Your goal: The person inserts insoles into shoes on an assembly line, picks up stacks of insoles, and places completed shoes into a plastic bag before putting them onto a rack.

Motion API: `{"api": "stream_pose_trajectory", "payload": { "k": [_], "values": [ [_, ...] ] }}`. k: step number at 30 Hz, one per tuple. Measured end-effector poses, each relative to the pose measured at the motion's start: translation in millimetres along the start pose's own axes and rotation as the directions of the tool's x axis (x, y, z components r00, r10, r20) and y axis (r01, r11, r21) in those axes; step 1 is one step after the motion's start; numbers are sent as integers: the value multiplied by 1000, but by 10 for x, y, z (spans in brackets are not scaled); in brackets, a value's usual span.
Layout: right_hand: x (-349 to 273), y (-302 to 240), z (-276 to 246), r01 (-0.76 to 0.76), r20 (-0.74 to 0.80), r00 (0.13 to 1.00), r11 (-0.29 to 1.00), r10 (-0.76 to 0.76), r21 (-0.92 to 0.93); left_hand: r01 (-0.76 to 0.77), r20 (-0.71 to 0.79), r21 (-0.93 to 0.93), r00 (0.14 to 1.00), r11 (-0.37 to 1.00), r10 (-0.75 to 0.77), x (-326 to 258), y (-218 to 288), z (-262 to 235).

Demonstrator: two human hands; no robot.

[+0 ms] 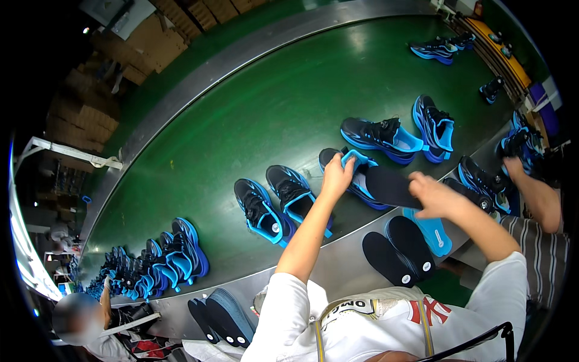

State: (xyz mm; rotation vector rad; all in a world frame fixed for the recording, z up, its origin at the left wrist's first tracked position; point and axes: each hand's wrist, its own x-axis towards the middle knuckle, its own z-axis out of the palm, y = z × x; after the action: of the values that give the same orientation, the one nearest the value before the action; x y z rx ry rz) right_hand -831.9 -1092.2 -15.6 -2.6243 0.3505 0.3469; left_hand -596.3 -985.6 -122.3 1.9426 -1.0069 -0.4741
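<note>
My left hand point(336, 175) pinches the light-blue collar or tongue of a black and blue sneaker point(327, 157) on the green belt. In my right hand point(432, 195) is a black insole point(388, 184), gripped at one end. Its other end reaches the sneaker's opening; how far inside it goes is hidden. Just beyond stands a pair of like sneakers, one lying sideways point(374, 135) and one pointing away point(429, 123). Left of my left hand is another pair point(258, 204). A blue insole point(432, 231) lies below my right hand.
Stacked black insoles point(392, 253) rest on the metal ledge point(345, 248) before me, with more insoles point(220, 317) farther left. Rows of sneakers point(175, 259) crowd the left of the green belt point(253, 120). At the right, a co-worker's hand point(515, 169) is among sneakers; another person sits far left.
</note>
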Motion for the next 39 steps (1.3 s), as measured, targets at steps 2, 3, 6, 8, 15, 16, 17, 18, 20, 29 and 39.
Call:
{"api": "stream_pose_trajectory", "payload": {
  "k": [2, 3, 6, 8, 15, 16, 17, 18, 20, 29, 39],
  "values": [
    [83, -123, 224, 81, -177, 982, 990, -60, 112, 116, 42, 21, 992, 993, -117, -24, 113, -22],
    [120, -108, 319, 122, -267, 960, 986, -87, 116, 138, 61, -21, 989, 990, -137, -36, 160, -21],
    [95, -134, 371, 163, -340, 924, 984, -177, -72, 110, 53, 29, 992, 994, -111, -60, 165, -63],
    [74, -112, 261, 208, -396, 889, 973, -231, -101, 132, 70, -2, 989, 991, -132, -34, 132, -111],
    [383, -122, 239, 97, -232, 957, 945, -175, -313, 172, 74, -55, 983, 984, -168, -33, 205, -88],
    [473, -98, 253, 53, -209, 969, 936, -133, -349, 180, 90, -69, 981, 981, -174, -29, 206, -78],
    [588, -85, 221, 26, -153, 984, 930, -87, -366, 192, 97, -79, 978, 978, -184, -29, 191, -94],
    [641, -78, 174, 40, -114, 990, 928, -88, -370, 170, 81, -93, 983, 981, -162, -29, 152, -89],
    [689, -97, 52, 71, -33, 995, 925, -90, -374, 128, 50, -120, 991, 985, -122, -29, 109, -97],
    [752, -141, -160, 80, 83, 995, 931, -54, -355, 229, 225, -224, 958, 947, -179, 32, 56, -177],
    [1210, -121, 682, -48, -147, 989, 995, 35, -89, 224, 197, -105, 960, 969, -200, 50, 274, -118]
  ]
}}
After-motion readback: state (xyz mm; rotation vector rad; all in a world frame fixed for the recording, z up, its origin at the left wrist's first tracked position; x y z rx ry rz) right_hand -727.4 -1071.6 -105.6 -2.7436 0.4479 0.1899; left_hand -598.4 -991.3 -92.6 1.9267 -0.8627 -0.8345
